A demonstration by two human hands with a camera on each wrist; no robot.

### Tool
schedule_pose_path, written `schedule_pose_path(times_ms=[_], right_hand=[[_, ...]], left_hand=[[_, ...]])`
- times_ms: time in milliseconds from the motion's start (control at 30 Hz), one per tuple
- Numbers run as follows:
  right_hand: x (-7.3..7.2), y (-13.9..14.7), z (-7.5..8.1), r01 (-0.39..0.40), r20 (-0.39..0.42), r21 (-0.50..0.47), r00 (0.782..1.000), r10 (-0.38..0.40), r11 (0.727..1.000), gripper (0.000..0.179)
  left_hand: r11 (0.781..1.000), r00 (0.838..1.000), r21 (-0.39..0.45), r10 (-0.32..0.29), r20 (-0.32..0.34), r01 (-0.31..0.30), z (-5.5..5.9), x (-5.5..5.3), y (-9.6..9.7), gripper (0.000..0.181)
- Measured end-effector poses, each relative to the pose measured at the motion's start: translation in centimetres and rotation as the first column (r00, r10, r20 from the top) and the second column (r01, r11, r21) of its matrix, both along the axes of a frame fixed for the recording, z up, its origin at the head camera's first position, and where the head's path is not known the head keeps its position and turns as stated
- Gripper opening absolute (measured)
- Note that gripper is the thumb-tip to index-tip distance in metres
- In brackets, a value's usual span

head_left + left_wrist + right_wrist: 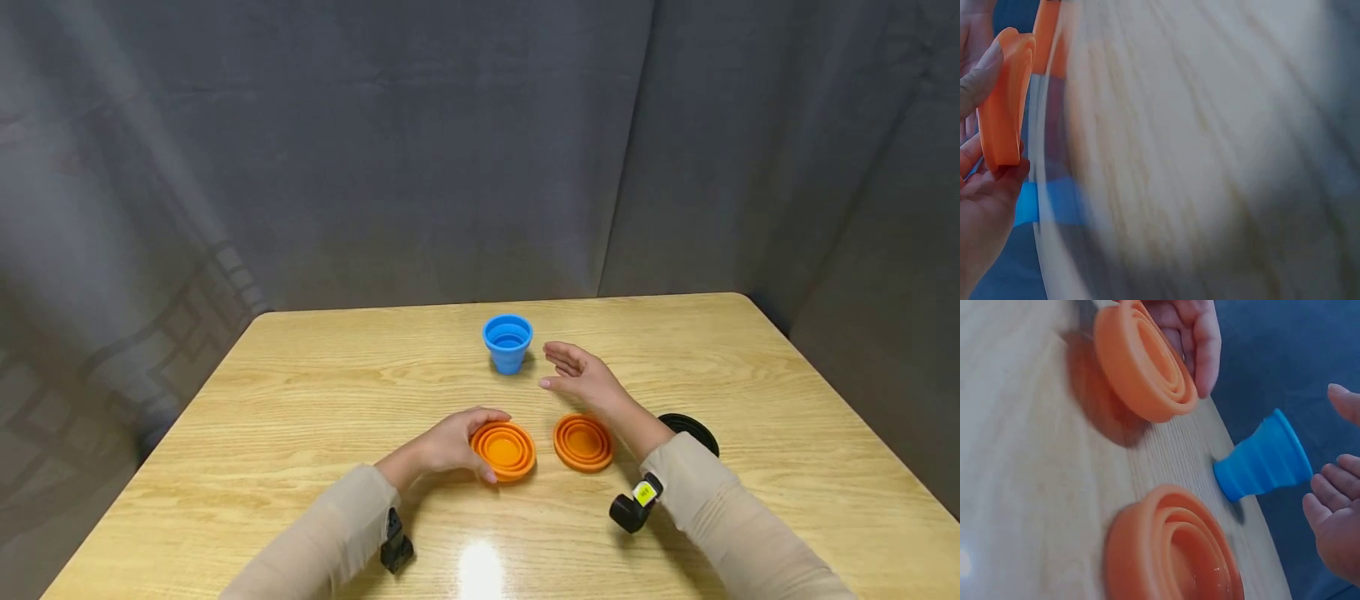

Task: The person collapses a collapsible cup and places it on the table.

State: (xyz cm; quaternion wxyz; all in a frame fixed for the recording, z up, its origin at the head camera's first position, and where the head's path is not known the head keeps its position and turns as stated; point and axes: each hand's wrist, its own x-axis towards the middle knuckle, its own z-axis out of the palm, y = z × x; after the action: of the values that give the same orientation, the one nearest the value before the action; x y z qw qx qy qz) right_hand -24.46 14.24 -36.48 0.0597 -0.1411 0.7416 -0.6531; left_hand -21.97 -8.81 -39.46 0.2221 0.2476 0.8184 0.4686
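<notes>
An orange collapsible cup (503,451), folded flat into rings, is gripped at its rim between the thumb and fingers of my left hand (453,443). The right wrist view shows this held cup (1138,365) tilted, its shadow on the table beneath. My right hand (588,380) hovers with fingers extended and thumb apart, nothing in its grasp. Just left of and beyond it, a blue collapsible cup (507,348) stands upright and expanded. Between the two arms lies a second folded orange cup (583,442), which also fills the lower part of the right wrist view (1172,550).
A black folded round item (693,430) lies at the right, partly hidden behind the right forearm. The light wooden table (322,367) extends widely to the left. Grey curtains (420,167) hang behind the table and at its sides.
</notes>
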Motion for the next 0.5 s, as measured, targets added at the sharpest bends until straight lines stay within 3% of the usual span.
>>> schedule_pose_path(times_ms=[233,500], right_hand=[[-2.3,-0.9,-0.6,0.023,0.028,0.029,0.999,-0.024,0.999,0.072],[-3.7,-1.9,-0.8,0.050,0.042,0.076,0.998,-0.053,0.996,0.074]], left_hand=[[0.999,1.000,-0.049,-0.010,-0.016,0.009,-0.3,-0.5,0.2,0.076],[0.994,0.998,-0.105,-0.044,-0.038,0.039,-0.8,-0.8,0.2,0.080]])
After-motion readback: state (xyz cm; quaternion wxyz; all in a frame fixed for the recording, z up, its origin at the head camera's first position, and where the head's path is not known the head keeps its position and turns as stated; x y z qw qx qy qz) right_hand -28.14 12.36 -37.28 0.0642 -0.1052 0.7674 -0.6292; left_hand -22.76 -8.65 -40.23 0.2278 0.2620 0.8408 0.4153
